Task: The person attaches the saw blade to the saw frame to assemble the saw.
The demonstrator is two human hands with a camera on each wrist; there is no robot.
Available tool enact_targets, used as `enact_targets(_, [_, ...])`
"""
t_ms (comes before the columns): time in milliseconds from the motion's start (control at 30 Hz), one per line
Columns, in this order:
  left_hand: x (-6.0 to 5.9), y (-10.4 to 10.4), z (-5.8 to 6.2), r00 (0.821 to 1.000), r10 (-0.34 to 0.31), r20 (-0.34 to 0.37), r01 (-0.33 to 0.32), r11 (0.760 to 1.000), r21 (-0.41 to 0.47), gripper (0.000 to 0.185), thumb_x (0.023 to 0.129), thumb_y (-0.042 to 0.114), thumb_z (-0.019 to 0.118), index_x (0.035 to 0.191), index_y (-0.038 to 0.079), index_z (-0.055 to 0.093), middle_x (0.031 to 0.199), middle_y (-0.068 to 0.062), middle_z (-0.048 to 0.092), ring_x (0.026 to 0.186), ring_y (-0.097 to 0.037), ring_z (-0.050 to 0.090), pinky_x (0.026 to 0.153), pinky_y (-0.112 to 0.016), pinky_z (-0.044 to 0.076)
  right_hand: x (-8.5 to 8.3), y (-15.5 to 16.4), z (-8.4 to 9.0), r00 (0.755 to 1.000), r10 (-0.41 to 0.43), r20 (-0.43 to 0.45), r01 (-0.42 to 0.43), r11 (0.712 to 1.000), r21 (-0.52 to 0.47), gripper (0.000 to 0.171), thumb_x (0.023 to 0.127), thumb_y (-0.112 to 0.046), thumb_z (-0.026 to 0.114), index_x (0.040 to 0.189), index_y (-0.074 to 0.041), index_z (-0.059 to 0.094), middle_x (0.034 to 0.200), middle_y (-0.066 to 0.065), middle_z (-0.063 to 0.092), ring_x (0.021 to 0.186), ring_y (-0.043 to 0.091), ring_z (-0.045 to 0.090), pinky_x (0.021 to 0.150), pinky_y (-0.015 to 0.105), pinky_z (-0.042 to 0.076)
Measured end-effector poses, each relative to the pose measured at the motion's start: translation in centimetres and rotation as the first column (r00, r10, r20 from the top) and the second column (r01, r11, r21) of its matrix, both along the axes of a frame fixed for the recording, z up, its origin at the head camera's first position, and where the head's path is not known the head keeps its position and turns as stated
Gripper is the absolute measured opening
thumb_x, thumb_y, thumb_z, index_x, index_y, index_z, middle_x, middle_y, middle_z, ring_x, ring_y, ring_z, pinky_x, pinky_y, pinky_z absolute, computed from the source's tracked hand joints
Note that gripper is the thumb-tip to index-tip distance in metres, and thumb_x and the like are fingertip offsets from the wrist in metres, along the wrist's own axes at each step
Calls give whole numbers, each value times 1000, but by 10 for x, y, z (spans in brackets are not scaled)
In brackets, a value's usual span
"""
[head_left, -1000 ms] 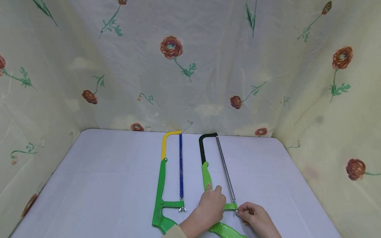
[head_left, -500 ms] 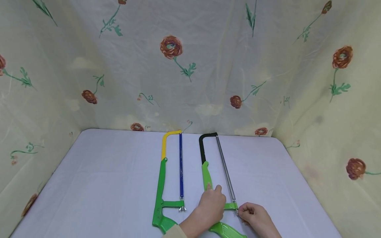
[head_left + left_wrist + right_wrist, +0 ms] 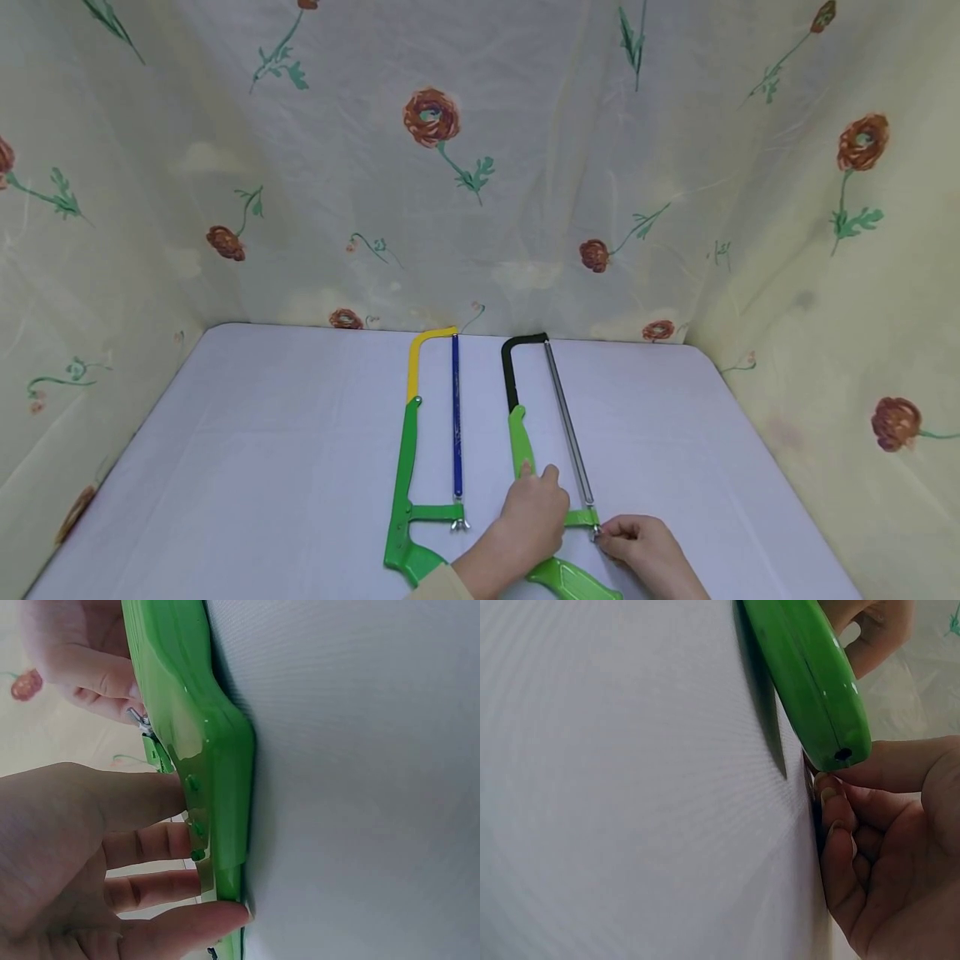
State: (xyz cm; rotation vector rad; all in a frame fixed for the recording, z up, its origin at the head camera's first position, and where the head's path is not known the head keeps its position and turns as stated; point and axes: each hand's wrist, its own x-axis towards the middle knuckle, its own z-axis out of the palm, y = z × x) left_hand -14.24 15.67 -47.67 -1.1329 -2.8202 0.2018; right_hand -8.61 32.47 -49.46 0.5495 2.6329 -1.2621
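A hacksaw with a light green frame [image 3: 522, 442], a black front arm [image 3: 510, 379] and a grey blade [image 3: 570, 425] lies on the white-covered table. My left hand [image 3: 534, 512] holds its frame just ahead of the handle [image 3: 573, 581]. In the left wrist view, the thumb [image 3: 199, 922] and fingers press on the green frame from opposite sides. At the blade's near end, my right hand [image 3: 648, 550] pinches a small metal wing nut [image 3: 596, 531] between thumb and fingertips. The right wrist view hides the nut behind the handle end [image 3: 832, 727].
Left of my hands lies a second hacksaw with a darker green frame [image 3: 401, 483], a yellow front arm [image 3: 414, 367] and a blue blade [image 3: 457, 417]. A flowered cloth [image 3: 525, 167] hangs around the back and sides of the table [image 3: 285, 467].
My right fingertips have shifted slightly at the wing nut, so more of it shows. The left hand and both hacksaws stay where they were.
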Motion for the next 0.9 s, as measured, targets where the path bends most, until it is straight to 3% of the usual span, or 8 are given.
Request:
enact_targets(267, [0,0,-1,1000,-14,-26,14,1000,-25,27,81,46,75,92,22,75,94,3,65,97,-10,62,106,-37,51,0,0,2,1000,16,8,-16,1000,11,12,81,-13,75,85,-1,74,80,3,72,77,13,57,67,26,47])
enact_targets(467, [-1,1,-1,1000,-13,-20,12,999,-35,28,82,47,75,94,22,75,95,3,65,98,-10,62,107,-38,51,0,0,3,999,24,26,-24,1000,4,12,80,-14,76,84,-2,73,77,2,71,75,14,58,67,27,47])
enact_targets(767, [-1,2,-2,1000,1,-18,-2,999,-43,29,82,48,75,96,23,75,96,3,64,98,-10,63,108,-37,50,5,5,3,994,104,18,-103,994,-34,17,81,-19,78,84,-2,73,78,1,71,76,13,58,68,26,47])
enact_targets(900, [-1,2,-3,1000,4,-4,-4,999,-32,29,82,48,75,97,23,75,97,3,64,99,-10,63,108,-37,50,4,4,2,997,72,33,-71,997,-24,20,82,-23,78,83,-3,73,75,0,69,75,14,56,67,26,46])
